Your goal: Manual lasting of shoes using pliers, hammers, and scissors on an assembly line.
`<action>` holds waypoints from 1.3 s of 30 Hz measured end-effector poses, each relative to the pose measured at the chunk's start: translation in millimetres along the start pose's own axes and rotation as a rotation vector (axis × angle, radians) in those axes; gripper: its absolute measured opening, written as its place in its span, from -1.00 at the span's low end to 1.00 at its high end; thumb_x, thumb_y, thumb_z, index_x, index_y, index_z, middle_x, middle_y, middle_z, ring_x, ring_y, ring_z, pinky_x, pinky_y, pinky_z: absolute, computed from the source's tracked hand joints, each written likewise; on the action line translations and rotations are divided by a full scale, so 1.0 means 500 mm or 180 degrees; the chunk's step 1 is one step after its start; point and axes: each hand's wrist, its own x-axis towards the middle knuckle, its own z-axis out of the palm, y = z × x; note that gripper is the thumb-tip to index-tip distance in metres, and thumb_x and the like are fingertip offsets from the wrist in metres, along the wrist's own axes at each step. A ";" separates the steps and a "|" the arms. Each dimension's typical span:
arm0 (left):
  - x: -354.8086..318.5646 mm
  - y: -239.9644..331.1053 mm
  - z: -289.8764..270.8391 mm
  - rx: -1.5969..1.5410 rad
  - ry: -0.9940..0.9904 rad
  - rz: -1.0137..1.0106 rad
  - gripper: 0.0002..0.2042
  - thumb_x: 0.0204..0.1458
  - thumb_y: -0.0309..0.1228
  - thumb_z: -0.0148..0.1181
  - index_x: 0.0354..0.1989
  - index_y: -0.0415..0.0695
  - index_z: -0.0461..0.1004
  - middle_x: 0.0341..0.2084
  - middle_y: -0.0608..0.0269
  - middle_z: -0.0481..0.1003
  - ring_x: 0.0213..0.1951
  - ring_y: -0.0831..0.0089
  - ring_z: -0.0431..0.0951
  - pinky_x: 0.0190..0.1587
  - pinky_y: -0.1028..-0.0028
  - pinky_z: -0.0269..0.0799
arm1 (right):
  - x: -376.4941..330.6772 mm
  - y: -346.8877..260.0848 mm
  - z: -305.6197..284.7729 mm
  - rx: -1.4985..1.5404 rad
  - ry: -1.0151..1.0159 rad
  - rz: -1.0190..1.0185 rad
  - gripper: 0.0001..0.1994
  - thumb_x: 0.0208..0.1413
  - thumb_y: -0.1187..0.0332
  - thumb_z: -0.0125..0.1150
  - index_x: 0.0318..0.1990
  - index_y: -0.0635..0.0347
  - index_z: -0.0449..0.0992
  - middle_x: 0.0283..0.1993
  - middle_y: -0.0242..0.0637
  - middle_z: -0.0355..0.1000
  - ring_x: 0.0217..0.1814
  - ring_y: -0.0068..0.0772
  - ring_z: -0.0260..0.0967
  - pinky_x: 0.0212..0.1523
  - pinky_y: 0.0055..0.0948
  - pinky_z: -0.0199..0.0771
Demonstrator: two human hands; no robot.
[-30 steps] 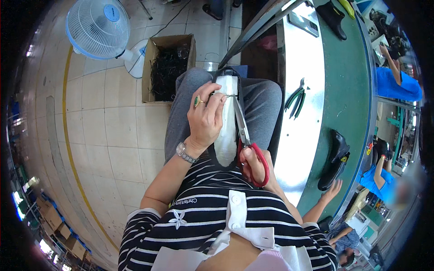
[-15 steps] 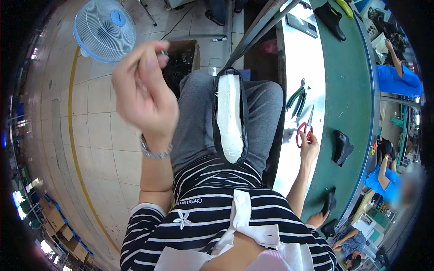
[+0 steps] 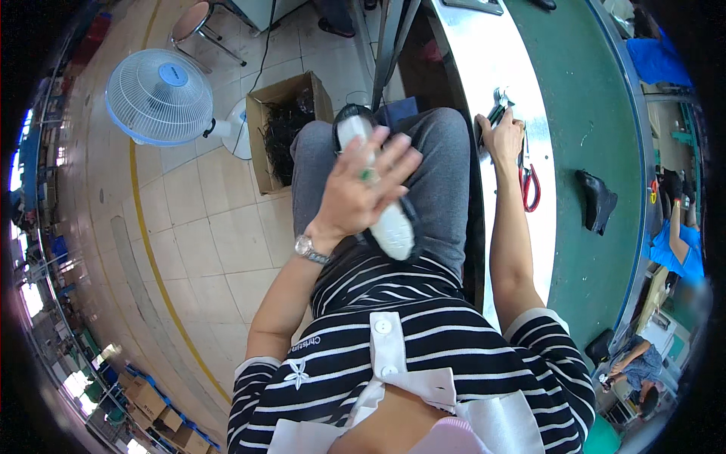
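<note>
A black shoe upper around a white, sole-shaped bottom (image 3: 395,233) lies lengthwise on my lap, its white face up. My left hand (image 3: 363,185) is over its middle, somewhat blurred, fingers spread and a green-stoned ring on one; whether it touches the shoe I cannot tell. On the metal ledge to my right, my right hand (image 3: 501,140) has its fingers closed about the dark-handled pliers (image 3: 501,100), whose metal head points away from me. Red-handled scissors (image 3: 532,188) lie just beside my right wrist, their blades partly hidden by the hand.
A green conveyor belt (image 3: 563,113) runs along the right, carrying a black shoe (image 3: 596,201). Left of my knees stand an open cardboard box (image 3: 261,144) of black scraps and a fan (image 3: 160,97). A metal post (image 3: 389,45) rises beyond my knees. Co-workers in blue sit across the belt.
My left hand has come down and right from above the floor to over the shoe, its fingers spreading. My right hand has let go of the scissors and moved forward to the pliers.
</note>
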 end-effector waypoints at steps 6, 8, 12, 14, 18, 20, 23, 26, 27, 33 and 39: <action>0.147 0.012 0.112 -0.0327 -0.0251 -0.0010 -0.51 0.14 -0.06 0.10 0.09 -0.19 0.46 0.00 0.05 0.49 0.14 0.13 0.39 0.25 0.16 0.18 | 0.039 0.111 0.009 0.1975 -0.0852 0.0637 -0.52 0.09 0.19 0.01 0.02 0.46 0.44 -0.25 0.15 0.49 -0.10 -0.01 0.47 -0.02 -0.22 0.41; 0.203 -0.031 0.078 -0.0747 -0.1353 -0.0662 -0.50 0.12 -0.06 0.12 0.11 -0.16 0.45 0.01 0.05 0.48 0.11 0.15 0.41 0.18 0.18 0.28 | 0.000 0.056 -0.103 0.3465 -0.1664 0.1805 -0.70 0.17 0.26 -0.03 -0.17 0.32 0.50 -0.38 -0.27 0.48 -0.32 -0.48 0.41 -0.27 -0.49 0.38; 0.258 -0.170 0.100 -0.1464 -0.0885 -0.0497 -0.63 0.14 -0.15 0.11 0.01 -0.11 0.53 -0.27 -0.05 0.58 -0.19 0.08 0.56 -0.08 0.24 0.45 | -0.091 0.020 -0.240 0.4045 -0.1813 0.1196 -0.72 0.19 0.35 0.15 0.01 0.25 0.40 -0.31 -0.38 0.48 -0.29 -0.62 0.39 -0.23 -0.61 0.33; 0.280 -0.159 0.116 -0.0965 -0.0838 -0.0864 -0.66 0.13 -0.16 0.11 -0.06 -0.12 0.56 -0.32 -0.07 0.57 -0.22 0.06 0.57 -0.14 0.22 0.45 | -0.107 0.006 -0.277 0.4183 -0.1893 0.1149 -0.68 0.21 0.37 0.10 0.09 0.23 0.35 -0.31 -0.39 0.48 -0.27 -0.61 0.37 -0.22 -0.61 0.31; 0.306 -0.161 0.103 -0.0610 -0.0625 -0.1689 -0.68 0.12 -0.17 0.08 -0.36 -0.22 0.56 -0.38 -0.10 0.56 -0.28 -0.06 0.56 -0.22 0.09 0.46 | -0.100 -0.048 -0.336 0.3083 -0.2782 0.0437 -0.60 0.24 0.35 0.07 0.20 0.21 0.28 -0.25 -0.30 0.49 -0.22 -0.55 0.38 -0.16 -0.53 0.34; 0.293 -0.151 0.097 -0.0818 -0.0617 -0.1683 -0.67 0.11 -0.14 0.10 -0.37 -0.21 0.56 -0.39 -0.10 0.56 -0.28 -0.06 0.56 -0.22 0.09 0.46 | -0.083 -0.088 -0.355 0.2239 -0.2738 -0.0266 -0.45 0.24 0.34 0.04 0.37 0.16 0.11 -0.17 -0.26 0.53 -0.15 -0.52 0.40 -0.03 -0.49 0.35; 0.252 -0.101 0.083 -0.1058 -0.0900 -0.1304 -0.43 0.01 -0.11 0.23 0.06 -0.34 0.39 -0.16 -0.23 0.50 -0.10 -0.06 0.51 -0.03 0.17 0.39 | -0.026 -0.104 -0.355 0.2288 -0.3178 -0.0418 -0.35 0.25 0.36 0.05 0.44 0.14 -0.05 -0.04 -0.25 0.51 -0.03 -0.47 0.43 0.07 -0.43 0.37; 0.181 -0.032 0.074 -0.0341 -0.0723 -0.0674 -0.01 -0.25 -0.27 0.47 0.29 -0.54 -0.01 0.07 -0.33 0.34 0.13 -0.07 0.35 0.23 0.22 0.19 | 0.009 -0.142 -0.355 0.2084 -0.3771 -0.0370 -0.42 0.28 0.43 -0.03 0.42 0.14 -0.03 -0.10 -0.20 0.46 -0.08 -0.44 0.47 -0.01 -0.41 0.49; 0.167 -0.013 0.076 -0.0395 -0.0421 -0.0908 -0.03 -0.38 -0.41 0.51 0.27 -0.43 0.08 0.04 -0.20 0.38 0.16 0.03 0.32 0.26 0.20 0.14 | 0.005 -0.169 -0.377 0.2001 -0.3921 -0.0259 -0.44 0.30 0.42 -0.03 0.41 0.13 -0.02 -0.18 -0.24 0.44 -0.17 -0.47 0.47 -0.12 -0.42 0.52; 0.144 0.015 0.087 -0.0467 0.0067 -0.0753 -0.19 -0.34 -0.48 0.45 0.21 -0.30 0.23 0.06 0.00 0.41 0.16 0.08 0.34 0.26 0.22 0.18 | -0.124 -0.116 -0.322 0.1994 -0.2499 -0.0973 -0.48 0.27 0.43 0.03 0.34 0.20 0.04 -0.54 -0.25 0.37 -0.57 -0.43 0.39 -0.50 -0.39 0.44; 0.127 0.000 0.099 -0.0147 0.0226 -0.0417 -0.27 -0.32 -0.43 0.42 0.15 -0.33 0.32 0.08 -0.05 0.40 0.13 0.10 0.38 0.26 0.24 0.21 | -0.087 -0.127 -0.362 0.0326 -0.2126 -0.1804 -0.48 0.22 0.44 0.07 0.33 0.20 0.16 -0.53 -0.05 0.44 -0.51 -0.20 0.48 -0.42 -0.28 0.45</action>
